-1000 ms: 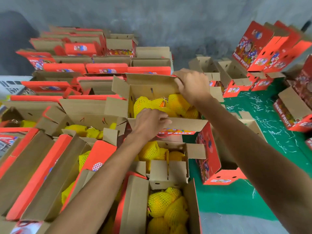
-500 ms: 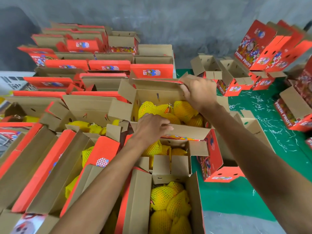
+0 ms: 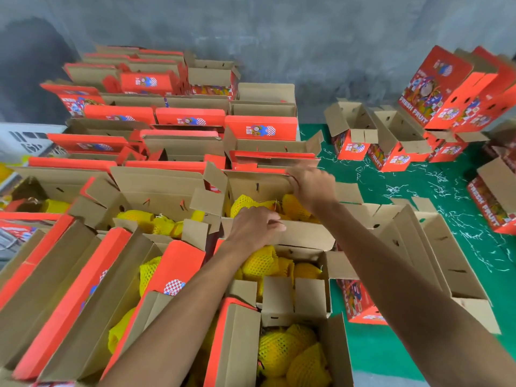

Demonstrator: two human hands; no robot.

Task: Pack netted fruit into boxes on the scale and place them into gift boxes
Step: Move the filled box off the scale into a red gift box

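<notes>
Reaching over open boxes, the left hand (image 3: 255, 226) grips the near flap (image 3: 304, 233) of a fruit box (image 3: 259, 188). The right hand (image 3: 312, 185) grips its far flap (image 3: 262, 183), fingers partly hidden. Netted fruit (image 3: 243, 203) shows between; green floor (image 3: 418, 191) lies open rightward.

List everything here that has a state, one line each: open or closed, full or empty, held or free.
Box being handled: open, netted fruit inside, flaps up.
Left hand: grips the near flap.
Right hand: grips the far flap.
Nearest box: open, holds netted fruit.
Boxes on the green mat: open, look empty.
Tilted boxes at right: closed on the shown sides.
</notes>
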